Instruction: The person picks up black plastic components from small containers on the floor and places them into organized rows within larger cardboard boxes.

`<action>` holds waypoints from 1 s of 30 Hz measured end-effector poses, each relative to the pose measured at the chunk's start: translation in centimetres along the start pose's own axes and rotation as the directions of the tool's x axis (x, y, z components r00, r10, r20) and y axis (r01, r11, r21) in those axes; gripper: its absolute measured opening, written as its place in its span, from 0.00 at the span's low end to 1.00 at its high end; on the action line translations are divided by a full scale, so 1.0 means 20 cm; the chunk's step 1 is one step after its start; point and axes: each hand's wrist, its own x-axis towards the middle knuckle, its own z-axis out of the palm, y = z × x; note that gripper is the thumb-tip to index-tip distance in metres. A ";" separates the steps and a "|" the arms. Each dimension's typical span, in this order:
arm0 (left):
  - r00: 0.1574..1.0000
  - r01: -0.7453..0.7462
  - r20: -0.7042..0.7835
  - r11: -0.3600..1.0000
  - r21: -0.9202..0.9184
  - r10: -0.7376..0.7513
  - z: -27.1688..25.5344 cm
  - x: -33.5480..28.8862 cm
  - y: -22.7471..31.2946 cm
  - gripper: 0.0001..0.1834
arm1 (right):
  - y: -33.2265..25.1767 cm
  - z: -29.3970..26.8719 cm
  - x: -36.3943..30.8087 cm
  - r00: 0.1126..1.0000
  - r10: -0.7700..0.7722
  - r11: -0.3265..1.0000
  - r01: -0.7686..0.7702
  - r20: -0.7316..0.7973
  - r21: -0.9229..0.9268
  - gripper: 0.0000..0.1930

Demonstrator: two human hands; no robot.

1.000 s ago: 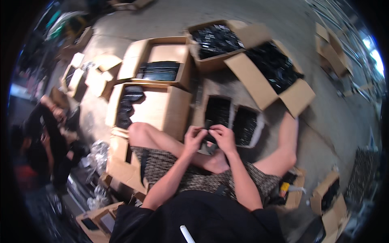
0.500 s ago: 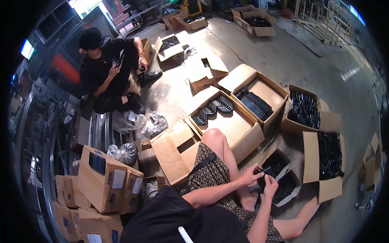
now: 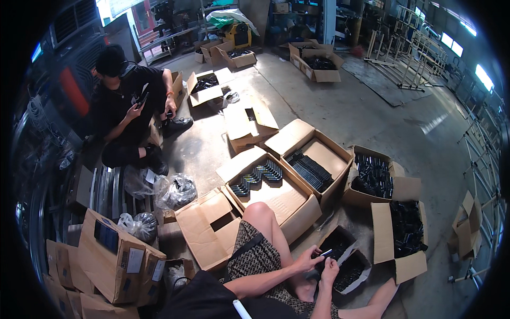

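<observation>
My left hand (image 3: 308, 260) is closed on a short dark rod-shaped part (image 3: 326, 253), with a bright glint along it. My right hand (image 3: 330, 271) meets it from the other side, its fingers pinched at the same part; what they cover is hidden. Both hands are above my bent legs, beside a small open box (image 3: 366, 276) of little black pieces. Behind that is another small dark-walled box (image 3: 353, 237), also holding black pieces. Past my knee, a large open carton (image 3: 292, 206) holds black angled parts (image 3: 257, 178) in a zigzag row.
Another carton (image 3: 330, 142) holds neatly stacked black parts. Cartons (image 3: 381, 231) of loose black parts stand to the right. At the left are piled boxes (image 3: 101, 260), a phone-like device (image 3: 107, 236) and plastic bags (image 3: 175, 191). A seated co-worker (image 3: 127, 101) holds a phone-like object.
My view has tilted up and to the right, so the scene sits lower and more to the left. Both hands stay together at the dark part, which now shows a glint.
</observation>
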 end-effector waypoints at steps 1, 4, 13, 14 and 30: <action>1.000 0.022 0.002 1.000 -0.017 -0.022 0.00 -0.01 0.01 0.21 | -0.03 0.00 -0.02 1.000 0.005 1.000 -0.005 0.002 -0.012 0.12; 0.990 0.138 -0.006 0.988 -0.071 -0.139 0.00 -0.01 0.03 0.20 | -0.04 -0.01 -0.03 1.000 -0.009 1.000 0.009 0.030 0.013 0.10; 0.984 0.179 0.011 0.981 -0.072 -0.178 0.00 -0.01 0.06 0.20 | -0.03 -0.09 0.02 0.978 0.110 0.993 -0.117 0.177 0.031 0.11; 0.986 0.167 0.009 0.982 -0.087 -0.167 0.00 -0.01 0.04 0.20 | -0.02 -0.07 0.01 0.981 0.094 0.992 -0.107 0.169 0.069 0.11; 0.992 0.128 0.015 0.992 0.007 -0.128 -0.02 -0.03 0.06 0.21 | -0.01 -0.07 0.01 0.979 0.046 0.990 -0.071 0.197 0.122 0.08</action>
